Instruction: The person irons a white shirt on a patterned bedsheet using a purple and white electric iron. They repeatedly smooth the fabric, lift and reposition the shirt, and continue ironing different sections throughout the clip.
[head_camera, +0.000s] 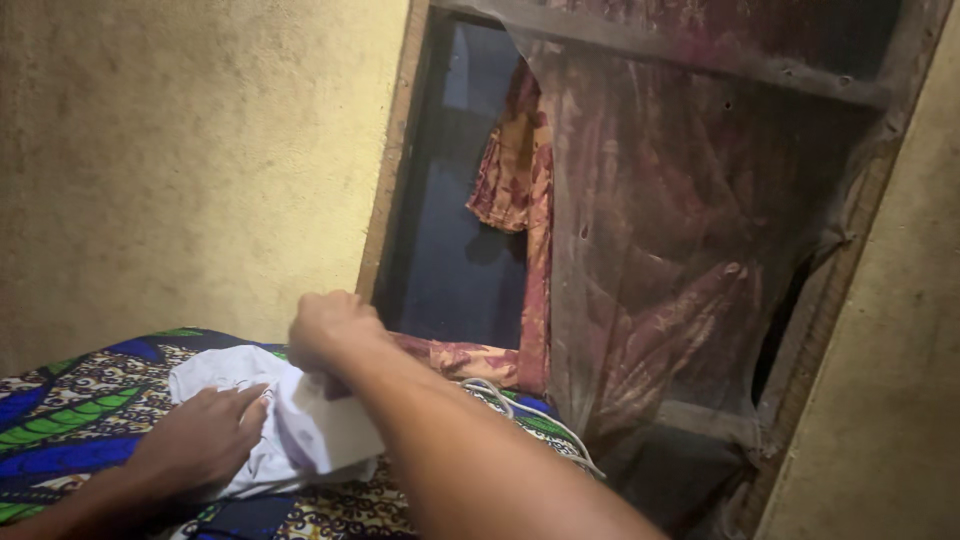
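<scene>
The head camera looks down at two bare hands working on a bed, with a wall and window beyond.

The left hand (205, 432) lies flat, palm down, fingers spread loosely open, pressing on a soft white cloth (300, 425). The cloth is thin and rumpled, with creases running across it and one smooth folded flap standing out toward the lower right. It rests on the bedcover near the middle of the bed's visible part.

The right hand (330, 330) reaches in from the lower right, its forearm crossing the picture diagonally. Its fingers are curled closed, pinching the upper edge of the white cloth and lifting it slightly.

The bedcover (70, 410) is a bold printed fabric with blue, green and cream leaf-like shapes and small dotted patterns.

A thin white cord (530, 410) loops over the bed's far edge, just beside the right forearm.

Behind, the wall (190, 150) is rough yellowish plaster. A wooden window frame (390, 160) surrounds a dark opening. A red and gold patterned curtain (520, 200) hangs there, partly behind a dusty, torn mesh screen (680, 230).
</scene>
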